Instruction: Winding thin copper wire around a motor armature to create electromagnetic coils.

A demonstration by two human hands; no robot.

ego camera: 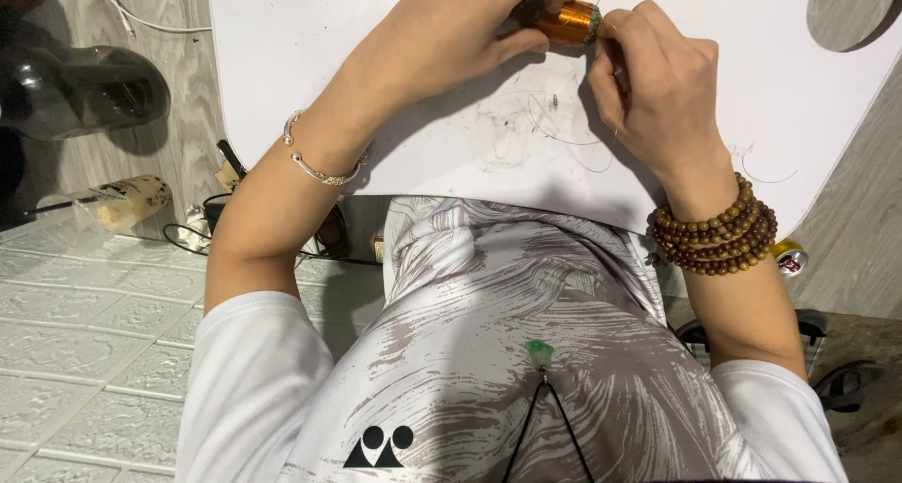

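Note:
My left hand (460, 27) grips a small coil of copper-coloured wire (567, 21) over a white table top (770, 116), thumb under the coil. My right hand (658, 79) is closed right beside the coil's end, its fingertips pinched together as on a thin strand that is too fine to see clearly. A silver bangle (315, 159) sits on my left wrist and wooden bead bracelets (719, 234) wrap my right wrist. Loose thin wire strands (554, 131) lie curled on the table below the hands.
A dark sandal (85, 88) and a plastic cup (117, 201) lie on the floor at left, with cables (193, 234) near the table edge. A can (791, 257) stands by my right forearm. A green pendant (538, 353) hangs on my chest.

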